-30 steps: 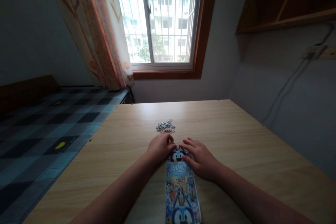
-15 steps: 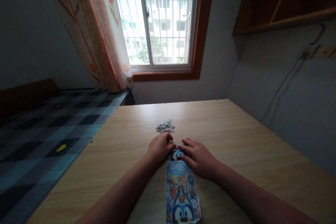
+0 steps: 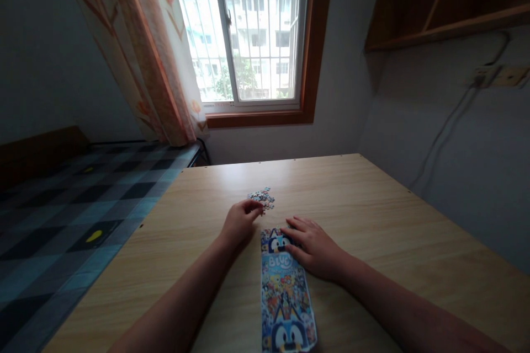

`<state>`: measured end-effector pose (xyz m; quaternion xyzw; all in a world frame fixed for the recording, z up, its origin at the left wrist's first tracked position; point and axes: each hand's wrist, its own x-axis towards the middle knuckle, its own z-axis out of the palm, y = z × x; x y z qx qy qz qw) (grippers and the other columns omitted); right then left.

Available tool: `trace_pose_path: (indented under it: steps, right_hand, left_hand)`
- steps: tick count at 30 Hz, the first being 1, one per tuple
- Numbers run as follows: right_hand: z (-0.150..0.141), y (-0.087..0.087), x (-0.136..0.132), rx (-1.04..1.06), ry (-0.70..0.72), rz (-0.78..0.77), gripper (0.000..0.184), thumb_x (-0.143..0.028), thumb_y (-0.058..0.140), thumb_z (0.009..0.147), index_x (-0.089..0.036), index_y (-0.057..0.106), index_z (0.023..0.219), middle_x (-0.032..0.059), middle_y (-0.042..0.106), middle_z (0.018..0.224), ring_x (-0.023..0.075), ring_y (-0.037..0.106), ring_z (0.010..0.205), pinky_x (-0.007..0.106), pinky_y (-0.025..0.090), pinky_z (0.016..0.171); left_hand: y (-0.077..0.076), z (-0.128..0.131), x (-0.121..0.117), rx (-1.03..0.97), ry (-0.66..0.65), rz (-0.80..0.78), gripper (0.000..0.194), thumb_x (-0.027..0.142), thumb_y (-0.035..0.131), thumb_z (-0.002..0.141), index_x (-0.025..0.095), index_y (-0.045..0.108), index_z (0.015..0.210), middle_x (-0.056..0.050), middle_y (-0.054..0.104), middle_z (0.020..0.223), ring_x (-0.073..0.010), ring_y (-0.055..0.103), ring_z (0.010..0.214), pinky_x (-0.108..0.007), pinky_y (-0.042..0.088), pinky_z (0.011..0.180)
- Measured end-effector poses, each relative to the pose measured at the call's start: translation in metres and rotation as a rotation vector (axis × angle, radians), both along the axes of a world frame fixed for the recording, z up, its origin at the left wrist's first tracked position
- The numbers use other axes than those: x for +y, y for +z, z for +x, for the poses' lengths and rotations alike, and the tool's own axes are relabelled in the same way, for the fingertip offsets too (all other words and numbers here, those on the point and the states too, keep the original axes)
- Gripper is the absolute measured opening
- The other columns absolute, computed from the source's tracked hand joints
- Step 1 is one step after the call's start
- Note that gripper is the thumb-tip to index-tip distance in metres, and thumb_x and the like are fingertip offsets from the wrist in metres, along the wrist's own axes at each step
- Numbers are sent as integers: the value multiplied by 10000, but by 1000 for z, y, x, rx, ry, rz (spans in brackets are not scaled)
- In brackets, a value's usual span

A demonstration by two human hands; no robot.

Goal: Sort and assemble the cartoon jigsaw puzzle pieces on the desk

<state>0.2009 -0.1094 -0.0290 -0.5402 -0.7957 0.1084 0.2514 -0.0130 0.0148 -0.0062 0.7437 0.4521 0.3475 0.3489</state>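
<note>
A heap of small loose jigsaw pieces [image 3: 261, 195] lies on the table beyond my hands. My left hand [image 3: 242, 219] is at its near left edge, thumb and fingers pinched together, with a small jigsaw piece [image 3: 262, 212] at the fingertips. Nearer to me is a joined section of puzzle [image 3: 273, 240] showing a blue cartoon dog's face. My right hand [image 3: 312, 245] rests palm down over its right side, fingers stretched out and spread. Directly below this section, a colourful picture card or box [image 3: 285, 298] carries the word "BLUEY" and a larger dog face.
The pale wooden table [image 3: 364, 215] fills the middle and right. A bed with a checked cover [image 3: 124, 193] stands to its left. Behind are a barred window [image 3: 265, 38] and a flowered curtain [image 3: 144, 55]. A wooden shelf [image 3: 447, 33] and a cable [image 3: 445, 127] are on the right wall.
My left hand has moved from the top of the joined puzzle section forward and left to the loose pieces, uncovering the section's upper left. My right hand has stayed in place.
</note>
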Motion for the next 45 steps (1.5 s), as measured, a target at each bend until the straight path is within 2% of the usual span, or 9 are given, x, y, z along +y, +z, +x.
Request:
trace_pose_path:
  steps: [5,10,13,16,19,22,28,36,45]
  right_hand:
    - [0,3,-1,-21,5,-33,461,-424,527,940,-266,580,1370,113,500,1467,338,415,1375,538,309,1134]
    - [1,2,-1,-10,6,-29,462,-421,534,935,-273,579,1370,113,501,1466,339,413,1376,544,306,1133]
    - [1,2,-1,-10,6,-27,455,-413,528,939,-267,584,1366,121,506,1460,338,417,1373,545,305,1134]
    - [1,3,-1,-34,11,-38,460,-411,519,944,-249,582,1369,129,504,1461,340,416,1374,540,301,1137]
    - [1,4,-1,-47,14,-50,469,-416,506,949,-243,571,1380,129,491,1472,337,404,1382,535,296,1141]
    - [2,6,-1,-63,9,-64,482,-426,493,952,-237,558,1391,128,479,1482,333,391,1390,531,285,1148]
    - [3,7,-2,-95,-16,-93,521,-448,478,953,-223,520,1422,119,445,1509,327,350,1413,516,246,1169]
    - [3,7,-3,-83,-120,-141,535,-439,468,951,-218,492,1438,108,425,1525,326,295,1441,548,181,1177]
    - [10,6,2,-60,-289,-150,549,-418,504,925,-186,500,1423,131,439,1510,319,292,1442,524,181,1172]
  left_hand:
    - [-1,-20,17,35,210,119,214,318,609,776,190,740,888,-37,770,871,-192,698,821,-310,539,817]
    - [-3,-20,19,141,235,168,214,354,614,801,210,742,894,-20,762,857,-176,676,751,-288,523,758]
    - [-2,-18,18,209,291,210,224,303,586,816,211,742,947,-31,746,927,-166,642,705,-299,515,776]
    - [-2,-20,18,192,345,288,245,251,548,823,201,736,972,-48,707,1019,-156,619,712,-299,505,828]
    - [0,-22,13,183,354,325,241,260,542,839,191,731,971,-53,684,1007,-152,609,701,-299,504,818]
    - [4,-18,2,262,283,370,229,290,543,869,194,724,971,-46,681,999,-144,601,666,-308,500,777]
    - [10,5,-32,519,-19,469,239,350,518,926,246,727,878,-31,703,979,-174,650,819,-295,484,759]
    - [9,8,-36,661,-102,473,216,410,618,858,221,722,872,-62,689,956,-231,617,925,-351,482,823]
    - [5,9,-35,636,-154,480,206,359,598,868,223,710,974,-77,665,1009,-237,584,989,-363,458,890]
